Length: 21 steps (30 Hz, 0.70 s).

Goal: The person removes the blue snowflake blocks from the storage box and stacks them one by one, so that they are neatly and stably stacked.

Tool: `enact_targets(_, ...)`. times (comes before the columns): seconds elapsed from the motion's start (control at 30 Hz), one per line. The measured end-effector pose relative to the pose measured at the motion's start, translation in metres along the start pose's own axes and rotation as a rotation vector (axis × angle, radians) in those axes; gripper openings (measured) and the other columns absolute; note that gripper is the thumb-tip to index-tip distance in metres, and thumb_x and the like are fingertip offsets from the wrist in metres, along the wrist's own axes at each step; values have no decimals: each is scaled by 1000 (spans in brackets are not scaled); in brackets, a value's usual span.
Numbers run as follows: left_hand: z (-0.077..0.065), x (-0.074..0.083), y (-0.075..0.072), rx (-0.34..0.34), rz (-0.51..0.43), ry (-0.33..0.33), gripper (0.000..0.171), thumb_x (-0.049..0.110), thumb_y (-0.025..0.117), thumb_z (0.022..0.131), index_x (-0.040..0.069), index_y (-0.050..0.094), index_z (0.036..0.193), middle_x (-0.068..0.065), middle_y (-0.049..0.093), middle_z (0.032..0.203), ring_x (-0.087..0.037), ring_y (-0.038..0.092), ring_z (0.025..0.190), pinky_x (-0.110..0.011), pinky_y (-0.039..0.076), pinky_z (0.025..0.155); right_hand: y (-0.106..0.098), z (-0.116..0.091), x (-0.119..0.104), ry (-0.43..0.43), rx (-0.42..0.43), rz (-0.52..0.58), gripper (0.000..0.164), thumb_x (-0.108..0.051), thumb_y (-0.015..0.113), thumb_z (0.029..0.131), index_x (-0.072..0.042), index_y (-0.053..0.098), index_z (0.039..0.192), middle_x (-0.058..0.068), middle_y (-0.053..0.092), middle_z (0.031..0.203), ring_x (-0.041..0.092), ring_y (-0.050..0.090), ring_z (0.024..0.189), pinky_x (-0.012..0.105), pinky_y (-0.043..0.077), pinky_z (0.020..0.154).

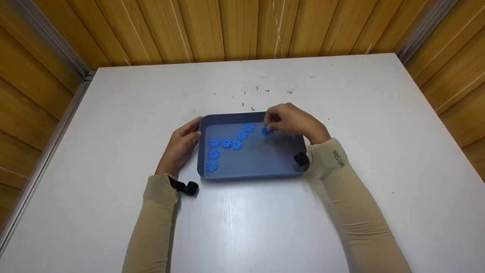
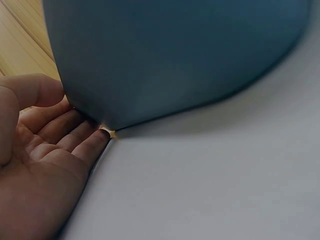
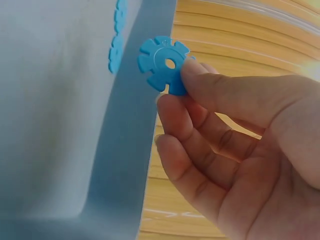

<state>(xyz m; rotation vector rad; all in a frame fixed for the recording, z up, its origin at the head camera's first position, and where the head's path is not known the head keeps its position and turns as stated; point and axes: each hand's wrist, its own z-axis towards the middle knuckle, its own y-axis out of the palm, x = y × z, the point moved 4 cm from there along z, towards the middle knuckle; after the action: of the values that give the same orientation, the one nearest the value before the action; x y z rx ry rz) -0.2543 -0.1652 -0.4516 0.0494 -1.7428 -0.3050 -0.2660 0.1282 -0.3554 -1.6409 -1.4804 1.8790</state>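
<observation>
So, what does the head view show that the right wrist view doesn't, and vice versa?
Only the head view: the left hand against the tray, and the white table.
Only the right wrist view: the central hole of the held disc.
Both: the right hand pinching that disc, other blue discs in the tray, and the wood-look wall.

Tray floor (image 1: 265,159): bare room for a hand from above, right of the blue disc chain.
Blue disc chain (image 1: 226,143): seven discs run from the near left corner toward the far wall, occupying that strip.
Left tray wall: blocked by the left hand (image 1: 182,143), touching it.
Far right: the right hand (image 1: 293,119) and its pinched disc (image 3: 159,54) bar entry.
Table (image 1: 242,223): open room between the forearms.
</observation>
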Motion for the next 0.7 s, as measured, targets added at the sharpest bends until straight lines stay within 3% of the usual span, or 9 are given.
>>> enact_targets(0.2,1,0,0,-20,-9,12,57,-5,45,92,9,39,147,-5,36,155,-14,31,144,-30,27,118,-12,-9,7,48,48,31,8,-9,65,90,-5,67,96,9,68,95,19,57,82,29,47,69)
enact_targets(0.4,1,-1,-2,0,32,5,58,-4,46,91,12,40,147,-4,35,155,-15,29,144,-35,22,120,-22,-19,18,69,115,56,8,-8,64,90,-6,67,98,10,69,96,19,59,83,26,47,68)
enact_targets(0.7,-2,2,-1,-12,6,12,59,-6,45,91,10,39,147,-6,35,155,-15,31,144,-33,26,119,-32,-30,40,102,186,55,12,-12,64,91,-7,68,102,11,68,96,22,61,84,28,47,71)
